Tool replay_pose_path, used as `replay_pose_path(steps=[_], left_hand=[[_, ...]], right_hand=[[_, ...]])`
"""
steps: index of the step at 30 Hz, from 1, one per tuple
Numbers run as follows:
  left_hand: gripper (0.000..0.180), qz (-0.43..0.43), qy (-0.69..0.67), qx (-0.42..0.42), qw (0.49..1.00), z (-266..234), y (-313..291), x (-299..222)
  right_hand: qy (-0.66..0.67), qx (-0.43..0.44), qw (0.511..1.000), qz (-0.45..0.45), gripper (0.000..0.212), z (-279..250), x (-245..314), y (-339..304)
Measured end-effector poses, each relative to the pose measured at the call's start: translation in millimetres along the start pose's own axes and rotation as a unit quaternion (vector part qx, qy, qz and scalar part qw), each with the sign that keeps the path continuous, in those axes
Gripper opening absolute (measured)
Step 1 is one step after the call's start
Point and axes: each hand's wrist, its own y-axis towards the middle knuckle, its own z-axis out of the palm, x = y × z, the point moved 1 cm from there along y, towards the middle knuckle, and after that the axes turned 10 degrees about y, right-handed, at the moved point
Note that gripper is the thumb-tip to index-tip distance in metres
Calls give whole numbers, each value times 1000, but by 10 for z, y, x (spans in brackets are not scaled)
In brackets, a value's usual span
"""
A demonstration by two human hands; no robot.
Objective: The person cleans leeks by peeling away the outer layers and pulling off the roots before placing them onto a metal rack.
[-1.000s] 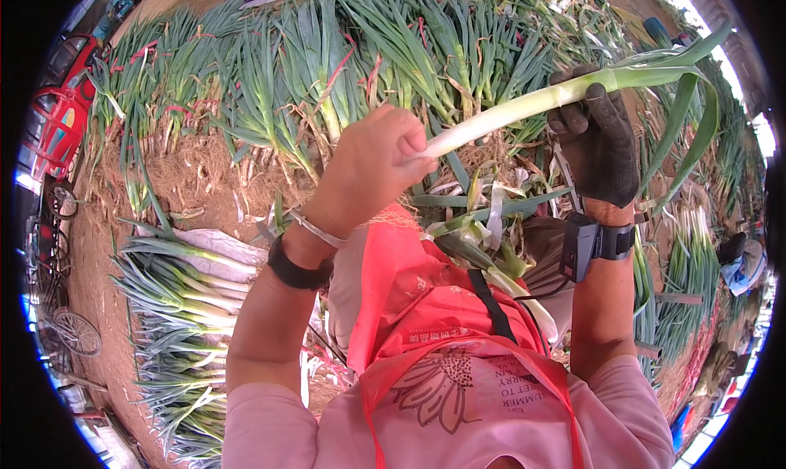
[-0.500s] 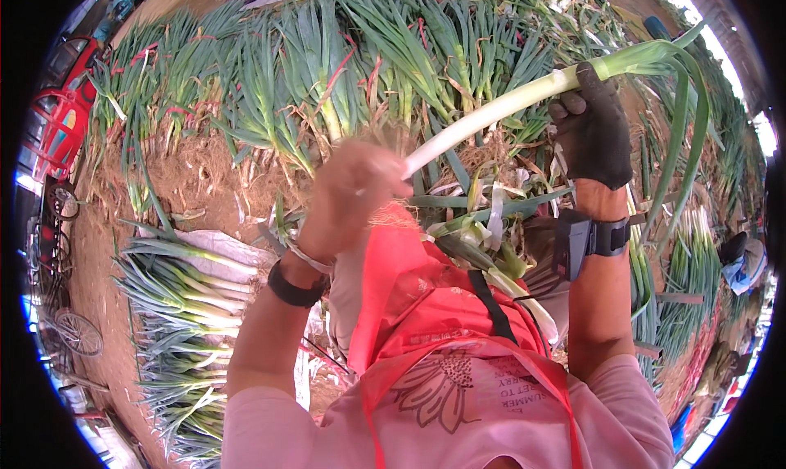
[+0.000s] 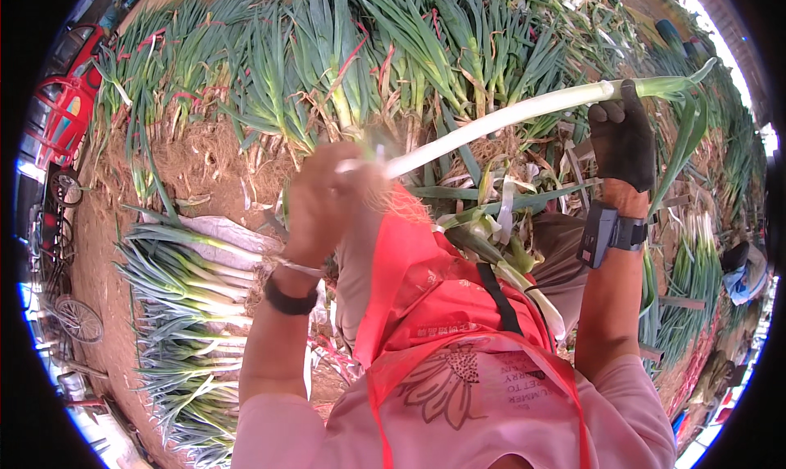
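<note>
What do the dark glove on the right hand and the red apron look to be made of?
The dark glove on the right hand looks like matte knitted or coated fabric: no shine, a soft outline; the exact kind cannot be told. The red apron looks like thin glossy plastic sheeting: it creases sharply and catches the sunlight.

A long green onion [image 3: 499,119] with a white stalk and green leaves is held level in the air, its root end blurred.
</note>
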Motion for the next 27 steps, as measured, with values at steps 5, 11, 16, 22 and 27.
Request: replay_pose_path(steps=[5,11,16,22,27], left_hand=[[17,189,147,102,966,271,128,-269],[13,213,210,119,947,312,142,-308],[10,213,233,127,940,321,127,-295],[9,205,217,107,948,335,108,-278],[6,205,188,87,957,345,104,-190]], right_hand=[[-109,-89,989,-42,15,328,-203,-137],[-160,-66,980,-100,16,436,-223,-214],[-177,-14,979,-95,16,508,-244,-265],[-186,-13,977,-100,15,617,-236,-305],[-178,-5,978,-107,16,615,-241,-323]])
